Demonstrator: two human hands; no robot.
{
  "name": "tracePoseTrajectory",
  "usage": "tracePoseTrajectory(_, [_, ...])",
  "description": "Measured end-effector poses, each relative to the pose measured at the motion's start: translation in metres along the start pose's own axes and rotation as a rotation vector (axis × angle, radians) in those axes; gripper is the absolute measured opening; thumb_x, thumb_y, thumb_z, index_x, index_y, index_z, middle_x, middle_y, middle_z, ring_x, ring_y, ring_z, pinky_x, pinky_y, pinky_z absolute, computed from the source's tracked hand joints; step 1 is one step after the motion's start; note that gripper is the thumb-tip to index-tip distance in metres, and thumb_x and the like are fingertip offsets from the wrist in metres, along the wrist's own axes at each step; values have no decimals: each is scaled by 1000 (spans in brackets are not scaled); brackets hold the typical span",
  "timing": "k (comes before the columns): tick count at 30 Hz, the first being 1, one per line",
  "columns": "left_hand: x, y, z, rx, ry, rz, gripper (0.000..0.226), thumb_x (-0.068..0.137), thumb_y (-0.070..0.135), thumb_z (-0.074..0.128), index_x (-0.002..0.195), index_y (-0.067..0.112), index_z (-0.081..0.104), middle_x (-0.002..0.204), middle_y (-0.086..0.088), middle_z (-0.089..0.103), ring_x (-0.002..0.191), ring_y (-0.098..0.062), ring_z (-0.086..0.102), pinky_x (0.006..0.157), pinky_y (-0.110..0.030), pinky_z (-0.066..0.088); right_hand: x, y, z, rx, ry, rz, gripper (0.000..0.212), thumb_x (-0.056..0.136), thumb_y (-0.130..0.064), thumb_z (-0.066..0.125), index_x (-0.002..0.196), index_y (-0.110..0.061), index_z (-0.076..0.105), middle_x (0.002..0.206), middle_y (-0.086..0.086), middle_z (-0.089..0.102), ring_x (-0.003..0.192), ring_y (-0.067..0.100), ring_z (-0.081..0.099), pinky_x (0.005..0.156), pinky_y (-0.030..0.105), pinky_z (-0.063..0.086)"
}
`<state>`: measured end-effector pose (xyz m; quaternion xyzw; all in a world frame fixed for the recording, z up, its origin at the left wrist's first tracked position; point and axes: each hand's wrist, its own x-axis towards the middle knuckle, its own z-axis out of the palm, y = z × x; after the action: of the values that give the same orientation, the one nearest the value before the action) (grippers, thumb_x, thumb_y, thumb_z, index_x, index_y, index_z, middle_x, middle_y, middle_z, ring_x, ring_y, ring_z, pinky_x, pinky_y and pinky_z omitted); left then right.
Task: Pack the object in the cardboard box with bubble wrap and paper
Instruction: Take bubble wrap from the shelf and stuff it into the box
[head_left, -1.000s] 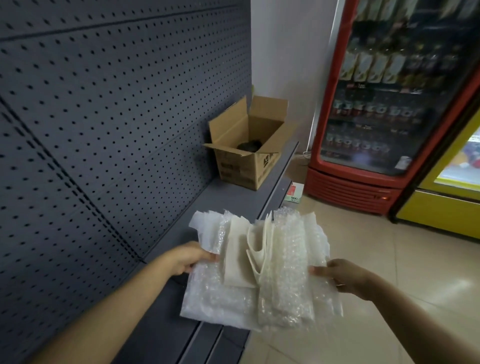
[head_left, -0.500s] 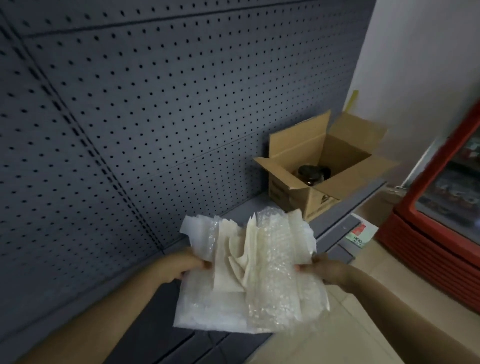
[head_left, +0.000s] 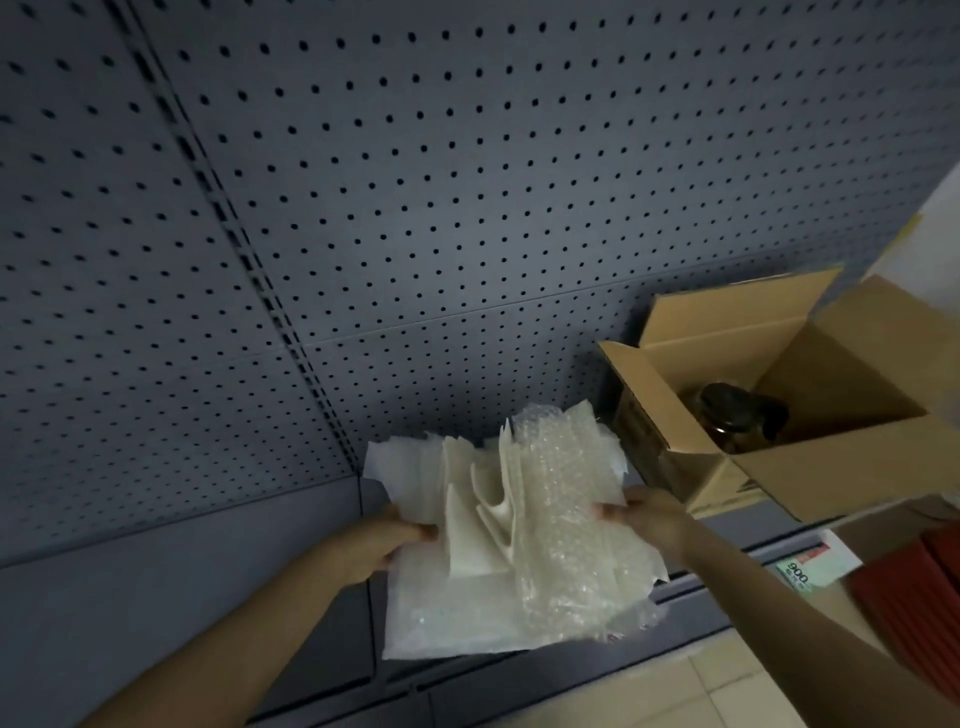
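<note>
Your left hand (head_left: 387, 540) grips the left edge of a stack of packing sheets, fingers closed over white paper (head_left: 467, 519). Your right hand (head_left: 641, 514) pinches the stack's right edge, fingers closed on bubble wrap (head_left: 561, 499). Between your 2 hands the bundle hangs above the grey shelf (head_left: 156, 597), the paper folded and fanned toward the left, the bubble wrap draped down the middle and right. To the right on the same shelf stands the cardboard box (head_left: 810, 467) with its 4 flaps open. Inside it lies a dark jar (head_left: 740, 415), tilted on its side, its black lid toward the left. The box is just beside your right hand, not touching the bundle. Behind everything rises a grey pegboard wall (head_left: 415, 208).
</note>
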<state>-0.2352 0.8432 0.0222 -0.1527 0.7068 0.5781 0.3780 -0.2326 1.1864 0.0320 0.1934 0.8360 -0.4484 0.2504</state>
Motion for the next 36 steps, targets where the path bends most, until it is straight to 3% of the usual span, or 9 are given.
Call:
tracePoseTrajectory(4, [2, 5, 7, -45, 67, 22, 53, 78, 28, 77, 127, 18, 57, 118, -2, 68, 106, -17, 65, 78, -26, 58, 19, -4, -7, -89, -22, -25, 63, 81, -46, 69, 128, -5, 57, 122, 11, 65, 107, 26, 63, 88, 30, 50])
tracePoseTrajectory(7, [3, -4, 12, -57, 167, -16, 60, 69, 29, 79, 125, 18, 58, 116, -4, 68, 106, -20, 64, 90, -38, 55, 30, -5, -10, -284, 4, -47, 68, 92, -43, 54, 145, -6, 33, 139, 13, 52, 119, 29, 56, 96, 31, 44])
tracePoseTrajectory(9, [-4, -11, 21, -120, 278, -48, 61, 74, 23, 79, 129, 13, 54, 120, -7, 65, 106, -22, 63, 88, -39, 55, 30, -5, -13, -419, 55, -57, 70, 96, -42, 48, 149, -5, 22, 143, 14, 48, 118, 30, 56, 92, 31, 46])
tracePoseTrajectory(13, [-16, -14, 36, -192, 517, -84, 80, 82, 19, 73, 144, 8, 24, 139, -11, 48, 121, -30, 52, 82, -38, 52, 29, -4, -20, -475, 42, -169, 66, 96, -40, 46, 150, -10, 20, 128, 15, 59, 85, 26, 64, 70, 31, 52])
tracePoseTrajectory(17, [-21, -11, 41, -208, 680, 10, 89, 78, 15, 76, 144, 3, 18, 140, -10, 42, 125, -34, 48, 102, -42, 43, 21, -8, -21, -546, 25, -249, 68, 96, -37, 47, 151, -14, 14, 142, 13, 48, 101, 27, 65, 79, 34, 56])
tracePoseTrajectory(20, [-25, -4, 50, -87, 849, 84, 65, 87, 13, 66, 141, 2, 30, 139, -17, 44, 120, -33, 50, 92, -35, 42, 14, -16, -17, -554, 24, -297, 64, 97, -32, 48, 150, -12, 20, 152, 10, 34, 117, 25, 57, 82, 28, 50])
tracePoseTrajectory(26, [-31, 19, 72, 197, 896, 401, 30, 90, 7, 60, 119, 7, 53, 123, -8, 56, 111, -21, 52, 92, -27, 40, 3, -31, -9, -540, 109, -310, 57, 94, -27, 51, 145, -10, 31, 146, 11, 41, 125, 26, 50, 96, 32, 49])
tracePoseTrajectory(32, [-25, 33, 101, 449, 848, 628, 30, 85, 2, 61, 113, 13, 62, 111, 0, 57, 104, -17, 53, 98, -32, 44, 7, -20, -14, -488, 59, -121, 69, 87, -42, 59, 142, -8, 32, 139, 13, 45, 117, 28, 55, 89, 32, 51])
tracePoseTrajectory(36, [-27, 36, 112, 482, 787, 742, 31, 85, -2, 58, 111, 15, 62, 109, 2, 57, 103, -14, 54, 95, -22, 41, 10, -20, -16, -447, 13, -69, 70, 87, -50, 57, 139, -6, 39, 139, 12, 48, 119, 27, 54, 90, 30, 50])
